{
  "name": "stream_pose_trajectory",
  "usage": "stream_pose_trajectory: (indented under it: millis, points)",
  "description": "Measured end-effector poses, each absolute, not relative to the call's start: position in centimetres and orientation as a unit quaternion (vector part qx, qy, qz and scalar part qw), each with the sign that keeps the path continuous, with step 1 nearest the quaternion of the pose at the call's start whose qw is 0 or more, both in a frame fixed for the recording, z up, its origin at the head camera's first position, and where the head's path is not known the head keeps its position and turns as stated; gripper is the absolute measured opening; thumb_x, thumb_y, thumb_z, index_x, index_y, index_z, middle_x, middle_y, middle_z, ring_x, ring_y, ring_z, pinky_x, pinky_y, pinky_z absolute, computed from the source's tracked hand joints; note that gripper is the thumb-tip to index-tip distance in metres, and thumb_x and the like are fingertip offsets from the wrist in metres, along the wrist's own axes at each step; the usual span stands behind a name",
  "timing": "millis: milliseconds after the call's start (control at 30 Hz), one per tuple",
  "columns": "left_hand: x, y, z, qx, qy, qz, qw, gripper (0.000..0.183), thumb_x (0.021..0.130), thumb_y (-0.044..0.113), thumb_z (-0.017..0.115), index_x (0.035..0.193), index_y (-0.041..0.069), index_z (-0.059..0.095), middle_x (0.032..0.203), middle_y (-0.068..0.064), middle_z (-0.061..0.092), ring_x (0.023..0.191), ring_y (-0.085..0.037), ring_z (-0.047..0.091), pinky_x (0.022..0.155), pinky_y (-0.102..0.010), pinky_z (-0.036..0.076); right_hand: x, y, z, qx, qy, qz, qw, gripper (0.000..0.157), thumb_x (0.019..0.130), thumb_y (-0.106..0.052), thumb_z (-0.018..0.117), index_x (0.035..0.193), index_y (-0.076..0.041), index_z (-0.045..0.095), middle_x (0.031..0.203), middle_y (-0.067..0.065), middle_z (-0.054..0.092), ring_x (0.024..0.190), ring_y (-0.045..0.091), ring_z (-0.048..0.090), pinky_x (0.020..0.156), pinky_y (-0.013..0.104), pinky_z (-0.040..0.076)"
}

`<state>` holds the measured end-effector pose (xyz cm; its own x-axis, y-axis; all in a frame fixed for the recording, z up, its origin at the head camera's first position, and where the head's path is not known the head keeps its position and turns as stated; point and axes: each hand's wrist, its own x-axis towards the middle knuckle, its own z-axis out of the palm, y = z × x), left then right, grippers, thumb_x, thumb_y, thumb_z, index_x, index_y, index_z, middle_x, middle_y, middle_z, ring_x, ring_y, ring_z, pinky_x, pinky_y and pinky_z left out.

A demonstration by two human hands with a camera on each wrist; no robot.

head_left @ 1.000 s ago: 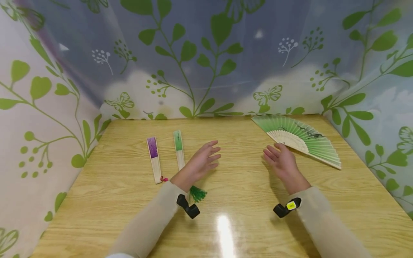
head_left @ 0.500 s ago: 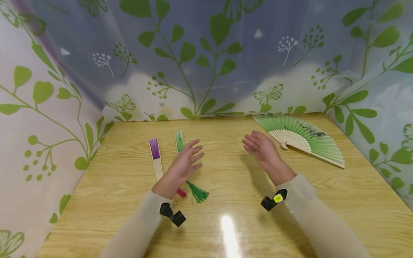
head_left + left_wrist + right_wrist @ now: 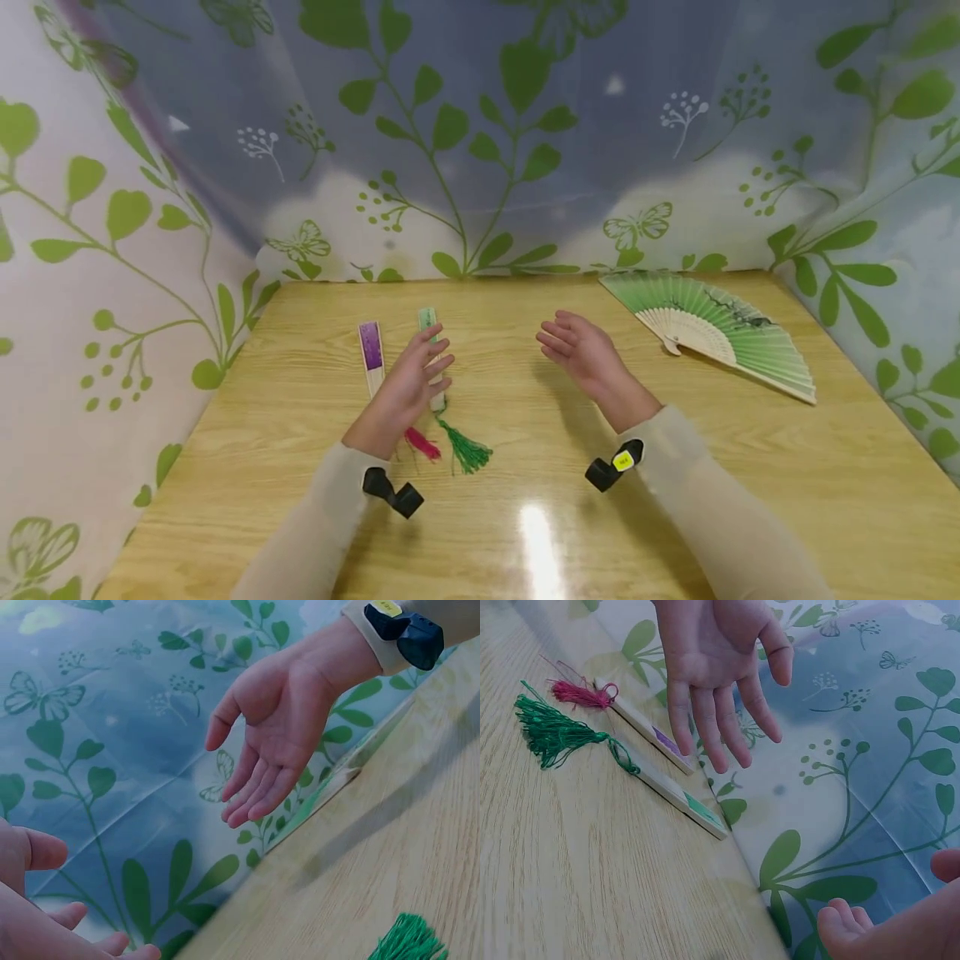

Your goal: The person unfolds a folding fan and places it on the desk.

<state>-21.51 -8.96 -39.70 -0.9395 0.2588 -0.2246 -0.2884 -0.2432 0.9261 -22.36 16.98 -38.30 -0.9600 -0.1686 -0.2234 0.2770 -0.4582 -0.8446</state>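
Observation:
Both hands hover over the wooden table with relaxed fingers and nothing in them. My left hand [image 3: 405,383] is above two folded hand fans and partly covers them in the head view. One is a purple folded fan [image 3: 371,346] with a pink tassel [image 3: 423,444]; beside it lies a green folded fan [image 3: 679,796] with a green tassel [image 3: 467,447]. My right hand [image 3: 588,362] is held palm inward, left of a spread green fan [image 3: 720,321]. That fan lies unfolded at the back right, its pale ribs and pivot toward the hand.
The wooden table [image 3: 510,333] ends at a patterned cloth backdrop [image 3: 495,150] with leaves and butterflies, which also hangs on the left and right sides. A light reflection shows on the table's front middle. Each wrist carries a black camera [image 3: 393,493].
Both hands have moved left, the right one away from the spread fan and the left one over the folded fans. The fans keep their places on the table.

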Motion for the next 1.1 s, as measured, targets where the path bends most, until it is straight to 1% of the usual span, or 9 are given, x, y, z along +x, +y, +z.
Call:
stream_pose_trajectory:
  millis: [233, 400, 567, 667, 800, 900, 1100]
  points:
    - [-22.0, -10.7, -39.9, -0.011, 0.604, 0.78, 0.162, 0.053, 0.104, 0.016, 0.033, 0.154, 0.013, 0.016, 0.159, -0.019, 0.01, 0.145, -0.038, 0.015, 0.117, -0.059, 0.015, -23.4, 15.2, -38.5, 0.042, 0.521, -0.84, 0.147, 0.058, 0.106, -0.016, 0.033, 0.154, 0.001, 0.007, 0.157, 0.026, 0.016, 0.143, 0.036, 0.026, 0.117, 0.04, 0.026]
    - [-22.3, -11.4, -40.5, -0.03, 0.604, 0.782, 0.152, 0.055, 0.103, 0.015, 0.035, 0.155, 0.013, 0.016, 0.159, -0.018, 0.011, 0.144, -0.039, 0.016, 0.117, -0.058, 0.014, -23.6, 14.3, -39.2, 0.036, 0.528, -0.833, 0.162, 0.057, 0.106, -0.015, 0.033, 0.154, 0.001, 0.007, 0.156, 0.026, 0.018, 0.142, 0.036, 0.028, 0.117, 0.041, 0.028]
    - [-23.1, -12.0, -40.4, -0.043, 0.59, 0.794, 0.138, 0.056, 0.102, 0.013, 0.037, 0.154, 0.013, 0.017, 0.159, -0.018, 0.01, 0.144, -0.04, 0.016, 0.118, -0.057, 0.014, -24.4, 12.9, -38.7, 0.035, 0.524, -0.833, 0.172, 0.057, 0.106, -0.017, 0.035, 0.154, 0.0, 0.01, 0.157, 0.025, 0.019, 0.141, 0.035, 0.029, 0.116, 0.04, 0.03]
    - [-23.3, -12.1, -40.4, -0.046, 0.589, 0.795, 0.135, 0.056, 0.101, 0.014, 0.038, 0.154, 0.014, 0.018, 0.159, -0.017, 0.011, 0.144, -0.039, 0.017, 0.117, -0.058, 0.015, -24.8, 12.4, -38.5, 0.034, 0.52, -0.836, 0.171, 0.057, 0.106, -0.017, 0.034, 0.154, 0.0, 0.01, 0.157, 0.025, 0.019, 0.142, 0.036, 0.028, 0.116, 0.041, 0.029]
    - [-23.2, -12.3, -40.7, -0.053, 0.592, 0.791, 0.145, 0.057, 0.102, 0.015, 0.037, 0.155, 0.015, 0.016, 0.159, -0.015, 0.008, 0.145, -0.038, 0.016, 0.113, -0.065, 0.017, -25.0, 11.9, -38.6, 0.044, 0.514, -0.838, 0.175, 0.057, 0.105, -0.016, 0.035, 0.154, 0.001, 0.012, 0.156, 0.025, 0.02, 0.142, 0.037, 0.028, 0.117, 0.042, 0.027]
    - [-23.1, -12.5, -41.0, -0.06, 0.596, 0.788, 0.145, 0.056, 0.102, 0.016, 0.036, 0.155, 0.017, 0.016, 0.159, -0.015, 0.007, 0.145, -0.038, 0.015, 0.112, -0.067, 0.017, -25.3, 11.5, -39.0, 0.05, 0.511, -0.839, 0.181, 0.057, 0.105, -0.017, 0.036, 0.153, 0.002, 0.013, 0.155, 0.026, 0.02, 0.142, 0.038, 0.028, 0.117, 0.042, 0.027]
    - [-23.4, -12.9, -41.5, -0.072, 0.596, 0.786, 0.145, 0.06, 0.1, 0.014, 0.04, 0.155, 0.018, 0.016, 0.158, -0.018, 0.01, 0.145, -0.038, 0.016, 0.115, -0.063, 0.015, -26.2, 10.4, -40.3, 0.082, 0.52, -0.828, 0.191, 0.057, 0.103, -0.017, 0.041, 0.152, 0.002, 0.019, 0.153, 0.026, 0.027, 0.139, 0.037, 0.034, 0.115, 0.042, 0.031]
